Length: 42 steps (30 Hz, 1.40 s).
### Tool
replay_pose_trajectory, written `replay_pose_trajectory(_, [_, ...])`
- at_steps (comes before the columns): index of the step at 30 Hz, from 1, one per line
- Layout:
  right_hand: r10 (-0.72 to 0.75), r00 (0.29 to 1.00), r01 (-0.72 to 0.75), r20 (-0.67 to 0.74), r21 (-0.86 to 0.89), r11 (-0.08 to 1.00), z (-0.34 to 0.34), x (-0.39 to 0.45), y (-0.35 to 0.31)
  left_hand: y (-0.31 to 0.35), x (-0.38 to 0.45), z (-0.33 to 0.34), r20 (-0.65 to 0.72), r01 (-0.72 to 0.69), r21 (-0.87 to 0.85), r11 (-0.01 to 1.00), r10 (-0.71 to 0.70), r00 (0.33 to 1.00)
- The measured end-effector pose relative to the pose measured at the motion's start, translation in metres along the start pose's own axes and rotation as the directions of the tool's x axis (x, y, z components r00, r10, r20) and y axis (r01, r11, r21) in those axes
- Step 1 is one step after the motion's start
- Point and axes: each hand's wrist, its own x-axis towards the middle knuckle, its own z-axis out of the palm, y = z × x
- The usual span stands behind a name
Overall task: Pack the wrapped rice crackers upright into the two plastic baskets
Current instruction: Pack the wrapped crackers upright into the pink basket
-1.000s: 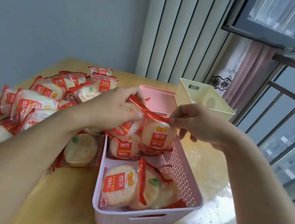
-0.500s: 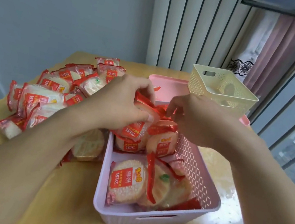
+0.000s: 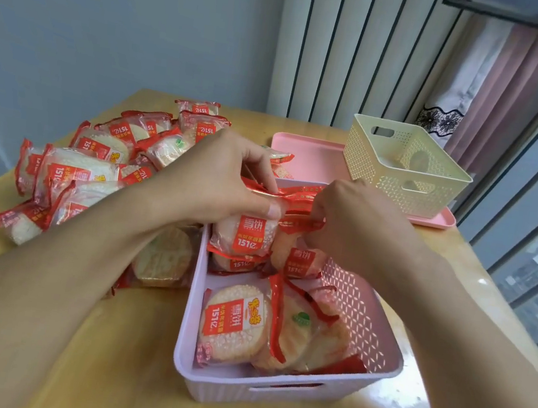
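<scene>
On a wooden table (image 3: 142, 359), my left hand (image 3: 222, 180) and right hand (image 3: 351, 222) pinch wrapped crackers (image 3: 246, 235) upright in the pink basket (image 3: 358, 320); next they need seating snugly.

"雪饼" and "151亿" on the red labels of the cracker wrappers (image 3: 242, 234)

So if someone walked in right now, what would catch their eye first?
Probably both hands, left hand and right hand, gripping red-and-white wrapped rice crackers over the far end of the pink basket at front centre. Next, the loose pile of crackers on the wooden table to the left. The cream basket stands on a pink tray at the back right.
</scene>
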Motion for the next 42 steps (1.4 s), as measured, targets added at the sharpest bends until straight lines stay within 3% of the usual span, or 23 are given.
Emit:
replay_pose_trajectory(4, [0.036,0.999,-0.034,-0.016,0.08,0.996,0.001,0.001,0.0,-0.003,0.0,-0.001,0.01,0.0,0.067,0.998,-0.001,1.0])
replay_pose_trajectory(8, [0.012,1.0,-0.014,0.021,0.113,0.994,-0.005,-0.003,0.003,-0.007,-0.001,0.005,0.154,-0.089,0.361,0.928,0.034,0.988])
replay_pose_trajectory(12, [-0.03,0.999,0.026,0.026,0.164,0.986,-0.029,-0.014,-0.002,-0.008,-0.002,0.009,0.24,-0.142,0.491,0.859,0.023,0.971])
replay_pose_trajectory(14, [-0.117,0.985,0.083,0.124,0.247,0.966,-0.042,-0.026,-0.011,-0.006,-0.003,0.003,0.292,-0.138,0.489,0.861,-0.012,0.956])
replay_pose_trajectory(16, [-0.236,0.925,0.145,0.298,0.297,0.944,-0.051,-0.037,-0.025,-0.005,-0.004,-0.007,0.384,-0.128,0.466,0.875,-0.07,0.921])
replay_pose_trajectory(19, [-0.263,0.888,0.2,0.377,0.198,0.96,-0.044,-0.047,-0.038,-0.006,-0.005,-0.014,0.478,-0.138,0.508,0.85,-0.145,0.866])
replay_pose_trajectory(22, [-0.23,0.894,0.244,0.385,0.013,0.97,-0.03,-0.051,-0.046,-0.009,-0.002,-0.009,0.467,-0.128,0.541,0.831,-0.17,0.868])
replay_pose_trajectory(27, [-0.22,0.919,0.198,0.328,0.098,0.975,-0.029,-0.047,-0.049,-0.012,0.0,-0.001,0.393,-0.155,0.607,0.779,-0.125,0.911])
replay_pose_trajectory(32, [-0.156,0.977,0.121,0.146,0.227,0.966,-0.039,-0.043,-0.041,-0.016,0.002,0.001,0.37,-0.191,0.581,0.791,-0.047,0.928])
replay_pose_trajectory(36, [-0.1,0.995,0.091,0.007,0.355,0.93,-0.041,-0.038,-0.034,-0.023,0.005,-0.018,0.415,-0.147,0.396,0.906,-0.034,0.909])
replay_pose_trajectory(42, [-0.188,0.981,0.194,-0.048,0.219,0.956,-0.026,-0.029,-0.048,-0.021,0.006,-0.04,0.324,-0.069,0.206,0.976,-0.001,0.946])
